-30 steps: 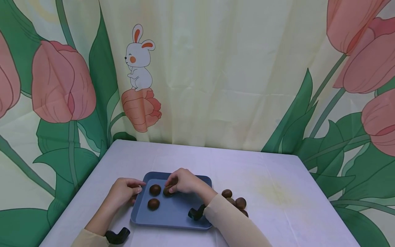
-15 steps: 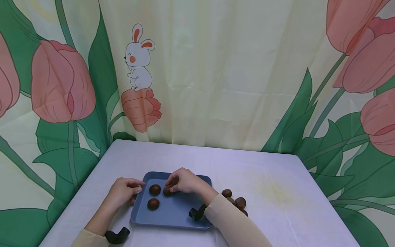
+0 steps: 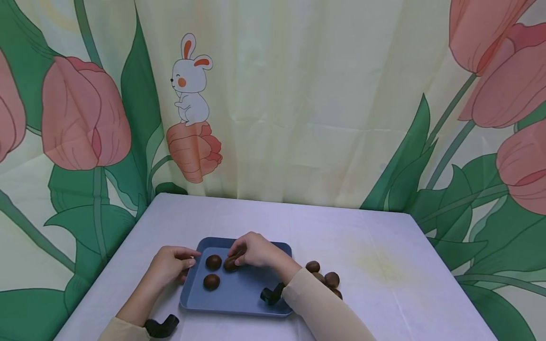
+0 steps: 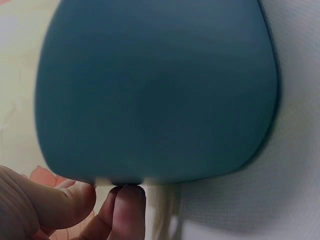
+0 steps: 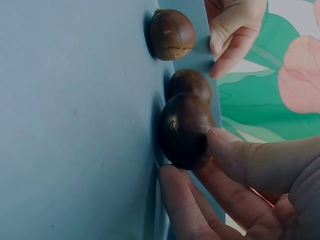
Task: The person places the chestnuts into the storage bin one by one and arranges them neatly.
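Note:
In the head view a blue rectangular tray (image 3: pixel 249 300) lies on the table with two brown chestnuts, a far one (image 3: pixel 213 262) and a near one (image 3: pixel 211 282), in its left part. My right hand (image 3: pixel 258 251) reaches over the tray and pinches a third chestnut (image 5: pixel 185 131) between thumb and fingers, right beside the far one. The right wrist view shows this chestnut low against the tray floor. My left hand (image 3: pixel 168 263) is at the tray's left rim, its fingertips right at the edge, also seen in the left wrist view.
Several more chestnuts (image 3: pixel 332 279) lie in a group on the white tablecloth (image 3: pixel 375 251) right of the tray, partly hidden by the right sleeve (image 3: pixel 324 303). Behind the table hangs a curtain (image 3: pixel 298 118) printed with tulips and a rabbit.
The pinched chestnut has shifted slightly left, closer to the far chestnut, and looks turned a little. Both hands stay nearly where they were.

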A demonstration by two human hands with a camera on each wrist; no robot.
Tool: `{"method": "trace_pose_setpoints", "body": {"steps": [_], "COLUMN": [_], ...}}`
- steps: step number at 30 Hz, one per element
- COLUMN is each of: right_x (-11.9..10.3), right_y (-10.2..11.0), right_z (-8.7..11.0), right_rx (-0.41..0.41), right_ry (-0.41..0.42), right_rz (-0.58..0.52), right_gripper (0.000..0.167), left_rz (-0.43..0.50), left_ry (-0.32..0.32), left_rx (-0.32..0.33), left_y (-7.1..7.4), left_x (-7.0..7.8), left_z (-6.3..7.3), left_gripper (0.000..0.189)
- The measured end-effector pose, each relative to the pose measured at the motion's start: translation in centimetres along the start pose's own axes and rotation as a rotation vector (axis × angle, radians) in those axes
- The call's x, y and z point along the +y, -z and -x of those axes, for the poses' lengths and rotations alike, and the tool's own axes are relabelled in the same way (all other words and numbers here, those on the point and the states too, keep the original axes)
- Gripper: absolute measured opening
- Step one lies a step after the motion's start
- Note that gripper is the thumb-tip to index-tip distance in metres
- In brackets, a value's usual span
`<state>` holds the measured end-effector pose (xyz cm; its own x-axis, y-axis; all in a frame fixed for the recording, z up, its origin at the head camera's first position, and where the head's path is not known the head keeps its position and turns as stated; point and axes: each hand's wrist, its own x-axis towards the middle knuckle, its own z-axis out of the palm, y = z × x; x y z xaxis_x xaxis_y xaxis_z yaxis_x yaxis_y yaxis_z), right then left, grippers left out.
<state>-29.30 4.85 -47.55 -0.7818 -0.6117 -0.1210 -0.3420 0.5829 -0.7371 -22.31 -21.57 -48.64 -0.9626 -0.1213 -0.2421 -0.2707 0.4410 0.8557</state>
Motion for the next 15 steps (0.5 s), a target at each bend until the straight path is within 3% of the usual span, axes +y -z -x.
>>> {"method": "trace_pose_setpoints", "body": {"steps": [15], "right_x": [0.2], "right_y": [1.5], "right_z": [1.1], "right_rx": [0.030], "right_ry": [-0.005], "right_rz": [0.002], "right_gripper": [0.023], "left_rz": [-0.008], "left_ry": [-0.004], "left_rx": [-0.002], "left_y": [0.0], "left_x": [0.1], "left_z": [0.2], "left_gripper": [0.024]}}
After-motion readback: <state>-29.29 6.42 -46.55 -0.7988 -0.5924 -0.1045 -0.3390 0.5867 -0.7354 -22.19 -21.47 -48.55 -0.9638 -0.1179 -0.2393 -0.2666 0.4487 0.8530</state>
